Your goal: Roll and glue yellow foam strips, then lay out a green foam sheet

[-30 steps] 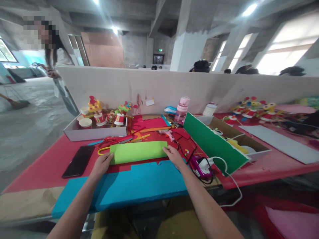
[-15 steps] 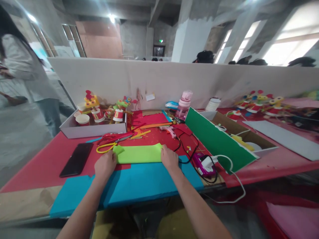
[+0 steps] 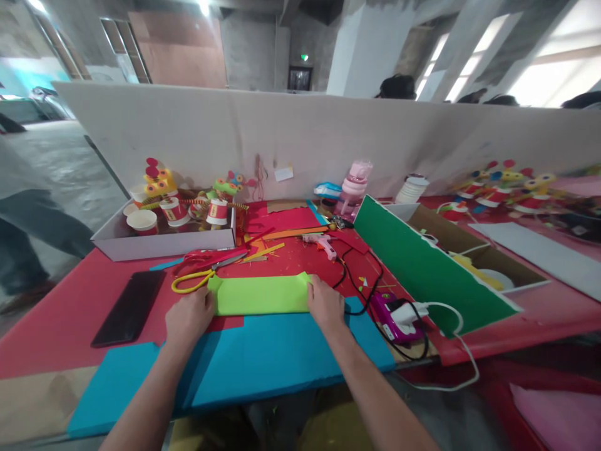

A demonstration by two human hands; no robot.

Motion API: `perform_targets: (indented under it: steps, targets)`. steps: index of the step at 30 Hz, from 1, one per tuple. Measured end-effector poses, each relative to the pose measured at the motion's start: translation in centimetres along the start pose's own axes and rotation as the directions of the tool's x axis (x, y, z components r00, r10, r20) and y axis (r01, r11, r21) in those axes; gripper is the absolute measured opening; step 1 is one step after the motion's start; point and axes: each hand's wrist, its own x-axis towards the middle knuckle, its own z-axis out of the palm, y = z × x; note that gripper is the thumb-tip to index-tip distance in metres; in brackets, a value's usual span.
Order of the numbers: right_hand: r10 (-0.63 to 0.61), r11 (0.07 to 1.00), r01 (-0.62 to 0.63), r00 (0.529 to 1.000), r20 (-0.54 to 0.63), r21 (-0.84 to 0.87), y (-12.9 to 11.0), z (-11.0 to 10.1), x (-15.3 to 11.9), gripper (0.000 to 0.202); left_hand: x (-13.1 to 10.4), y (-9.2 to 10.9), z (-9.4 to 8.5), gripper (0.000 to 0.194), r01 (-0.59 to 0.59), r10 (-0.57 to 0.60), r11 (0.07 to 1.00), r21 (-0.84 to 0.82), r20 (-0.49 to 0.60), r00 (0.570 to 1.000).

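Note:
A bright green strip of paper or thin foam (image 3: 260, 294) is stretched flat between my two hands, with its corners turned up at both ends. My left hand (image 3: 191, 313) is closed on its left end, and my right hand (image 3: 326, 302) pinches the right end. Under the strip lie a blue sheet (image 3: 263, 354) and the red table cover (image 3: 61, 313). Yellow-handled scissors (image 3: 195, 280) rest just beyond my left hand. To the left is a black phone (image 3: 129, 308). Beyond the strip, a pink glue gun (image 3: 323, 244) lies on its side.
At the back left, a white box (image 3: 164, 245) holds paper cups and cup figures. A green-sided box (image 3: 432, 269) stands right, near a purple power strip (image 3: 399, 318) with trailing cables. A pink bottle (image 3: 353, 191) stands by the white partition (image 3: 197, 131). Someone's legs (image 3: 37, 225) show at left.
My view has tilted down slightly and come closer to the table. Both hands keep their hold on the green strip, which stays stretched. The person at left has moved mostly out of view.

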Motion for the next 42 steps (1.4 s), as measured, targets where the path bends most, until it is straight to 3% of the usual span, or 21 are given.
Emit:
perform_targets:
  steps: [22,31,42]
  targets:
    - [0.023,0.998,-0.023,1.000,-0.001,-0.052,-0.42,-0.40,0.04,0.023,0.58,-0.09,0.46,0.048,0.022,-0.023,0.999,0.037,0.025,0.999]
    - [-0.003,0.999,0.002,1.000,-0.014,-0.046,-0.11,0.12,-0.17,0.024,0.19,0.03,0.20,0.041,-0.021,0.020,0.999,0.045,0.026,0.999]
    - [0.019,0.999,-0.018,1.000,0.018,-0.032,-0.25,-0.24,0.13,0.024,0.81,-0.36,0.50,0.045,-0.035,0.035,0.998,0.046,0.010,0.999]
